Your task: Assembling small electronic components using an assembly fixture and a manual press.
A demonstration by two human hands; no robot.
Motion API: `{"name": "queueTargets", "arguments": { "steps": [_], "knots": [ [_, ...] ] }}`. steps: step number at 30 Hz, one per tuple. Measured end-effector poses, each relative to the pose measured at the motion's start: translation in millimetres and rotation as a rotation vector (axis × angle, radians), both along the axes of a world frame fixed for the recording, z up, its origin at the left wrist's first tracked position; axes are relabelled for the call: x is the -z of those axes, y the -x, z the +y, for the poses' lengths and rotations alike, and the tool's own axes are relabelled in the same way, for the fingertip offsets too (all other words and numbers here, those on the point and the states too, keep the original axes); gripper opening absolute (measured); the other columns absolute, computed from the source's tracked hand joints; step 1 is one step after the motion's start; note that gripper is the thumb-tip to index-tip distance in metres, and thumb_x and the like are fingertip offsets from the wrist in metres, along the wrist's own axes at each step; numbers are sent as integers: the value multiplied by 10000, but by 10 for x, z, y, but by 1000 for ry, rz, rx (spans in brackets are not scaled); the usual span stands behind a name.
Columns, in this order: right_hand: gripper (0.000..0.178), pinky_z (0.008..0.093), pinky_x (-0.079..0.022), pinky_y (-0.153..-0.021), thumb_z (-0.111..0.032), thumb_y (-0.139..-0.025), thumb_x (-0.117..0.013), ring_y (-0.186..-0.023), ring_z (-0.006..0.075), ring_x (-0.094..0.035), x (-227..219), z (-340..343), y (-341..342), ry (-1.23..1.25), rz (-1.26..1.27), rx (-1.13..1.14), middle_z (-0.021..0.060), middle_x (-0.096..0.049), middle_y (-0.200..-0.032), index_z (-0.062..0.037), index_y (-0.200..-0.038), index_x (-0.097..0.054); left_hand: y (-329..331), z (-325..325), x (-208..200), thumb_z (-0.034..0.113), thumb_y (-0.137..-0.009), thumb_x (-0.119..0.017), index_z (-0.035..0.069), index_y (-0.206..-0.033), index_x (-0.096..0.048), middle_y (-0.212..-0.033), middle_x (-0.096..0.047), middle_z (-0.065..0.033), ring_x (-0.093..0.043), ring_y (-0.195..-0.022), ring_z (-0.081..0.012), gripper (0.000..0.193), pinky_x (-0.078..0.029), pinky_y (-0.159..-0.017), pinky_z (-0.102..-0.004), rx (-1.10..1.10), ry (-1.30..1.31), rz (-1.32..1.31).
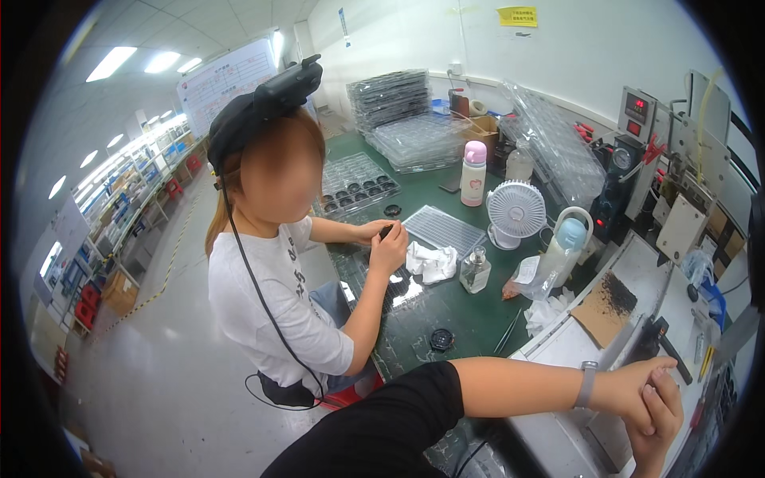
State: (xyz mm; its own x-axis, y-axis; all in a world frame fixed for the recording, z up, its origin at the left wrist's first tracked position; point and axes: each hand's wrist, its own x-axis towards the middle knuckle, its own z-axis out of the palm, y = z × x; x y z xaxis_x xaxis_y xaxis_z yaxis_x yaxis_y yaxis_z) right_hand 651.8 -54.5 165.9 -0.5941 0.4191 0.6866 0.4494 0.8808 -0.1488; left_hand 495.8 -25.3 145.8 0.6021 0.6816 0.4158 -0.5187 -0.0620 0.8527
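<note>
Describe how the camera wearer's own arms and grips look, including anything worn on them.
The left arm wears a black fabric sleeve ending near the elbow, and a slim grey band circles its wrist. The left grip and right grip are ungloved; no right sleeve is in view.

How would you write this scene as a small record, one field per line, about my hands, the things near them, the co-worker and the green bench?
Own hands: left hand and right hand touching each other; no held object visible
Left wrist: grey band
Near the hands: brown sheet with black bits on it
Co-worker: person in a white shirt, fingers on a small black part
Green bench: white fan, clear bottle, white cloth, tweezers
</note>
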Motion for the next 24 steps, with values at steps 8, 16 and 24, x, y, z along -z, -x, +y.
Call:
{"name": "queueTargets", "arguments": {
  "steps": [8, 16, 24],
  "knots": [
    [458, 405, -442, -891, -16, -631, -693, -1040, 366, -553, -36, -19, 82, 32, 18, -43, 194, -555, -1163, -34, -1073, -575, 1, 19, 32, 41, -527, -780, -77, -1326, -181, -1014, -503, -124, -518, -969, -199, 1006, -453, -805, -280, -99, -28, 82],
    [503, 406, -414, -922, -38, -616, -691, -1071, 356, -532, -41, -12, 67, 41, -1, 1, 191, -551, -1165, -6, -1103, -566, -26, -35, 26, 96, -508, -783, -90, -1233, -275, -1000, -502, -124, -512, -945, -182, 905, -450, -798, -271, -200, -13, 44],
    [469, 411, -421, -912, -44, -602, -695, -1053, 363, -541, -48, -16, 72, 53, 26, -15, 181, -561, -1148, -12, -1057, -587, -30, 63, 49, 111, -532, -786, -67, -1281, -249, -1026, -522, -102, -518, -964, -181, 938, -447, -834, -274, -187, -117, 207]
  ]
}}
